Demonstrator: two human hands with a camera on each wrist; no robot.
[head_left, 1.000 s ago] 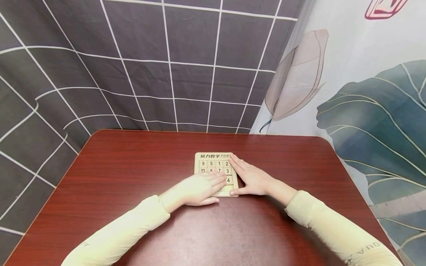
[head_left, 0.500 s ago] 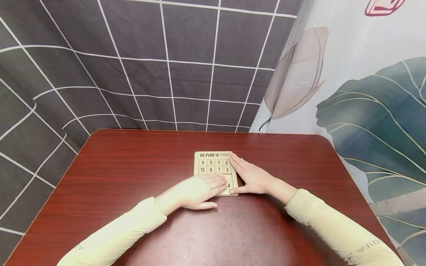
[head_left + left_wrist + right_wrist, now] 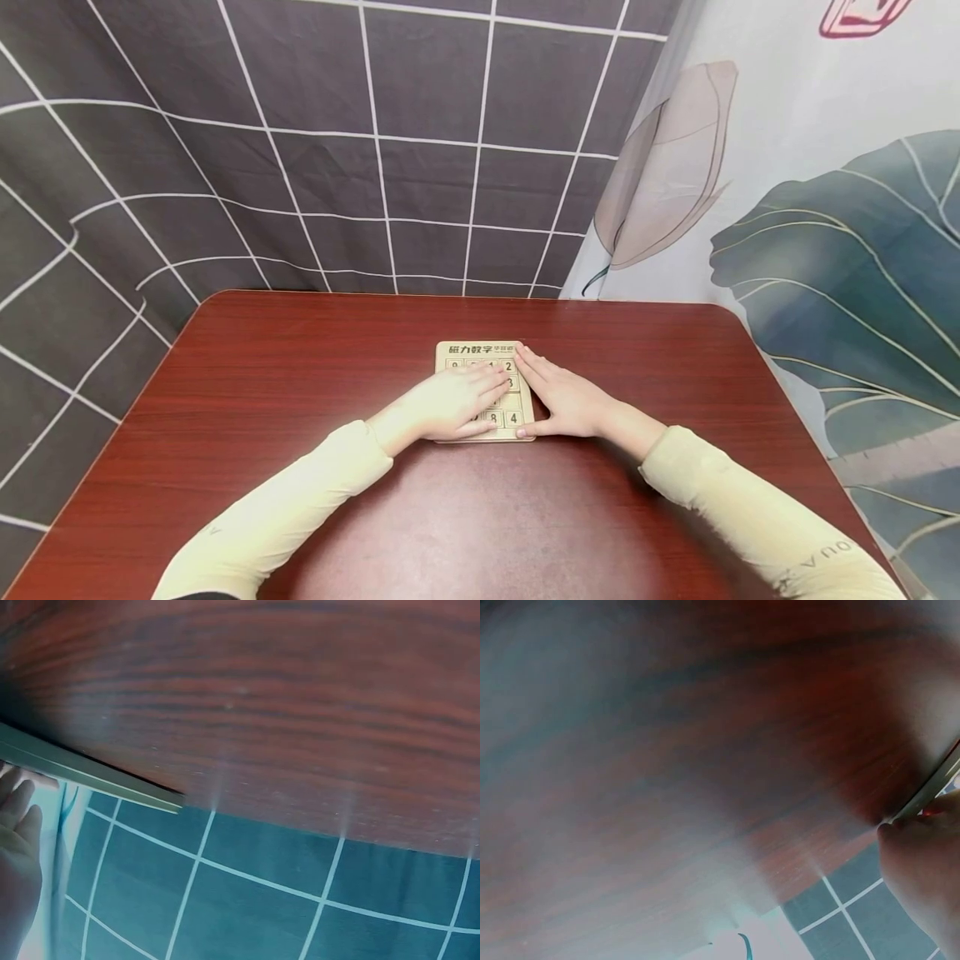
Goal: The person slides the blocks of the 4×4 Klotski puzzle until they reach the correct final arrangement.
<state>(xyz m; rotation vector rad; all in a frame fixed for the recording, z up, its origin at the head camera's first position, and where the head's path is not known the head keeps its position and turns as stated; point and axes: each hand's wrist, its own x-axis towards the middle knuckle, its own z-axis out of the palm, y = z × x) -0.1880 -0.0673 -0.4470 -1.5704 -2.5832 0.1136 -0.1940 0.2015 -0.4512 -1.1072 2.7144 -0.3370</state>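
A pale number sliding puzzle [image 3: 472, 350] with dark printed characters along its top lies on the table in the head view. My left hand [image 3: 453, 404] reaches over it from the left, fingers straight, tips on the upper rows beside the partly covered 3 tile [image 3: 512, 383]. Below the 3 is a vacant slot [image 3: 514, 401], and under that the 4 tile [image 3: 513, 419] sits in the bottom right corner. My right hand [image 3: 570, 402] rests along the right edge, straight fingers at the top corner and thumb on the bottom corner. Most left-hand tiles are hidden.
The reddish-brown wooden table [image 3: 300, 350] surrounds the puzzle. A dark curtain with white grid lines [image 3: 427, 183] hangs behind it, and a pale leaf-patterned curtain [image 3: 795, 108] hangs at the right. In the left wrist view the puzzle's thin edge [image 3: 97, 776] shows.
The 4 tile has moved down one row into the bottom right corner, leaving the slot above it vacant. My left hand has since shifted up to the upper rows. My right hand stays put.
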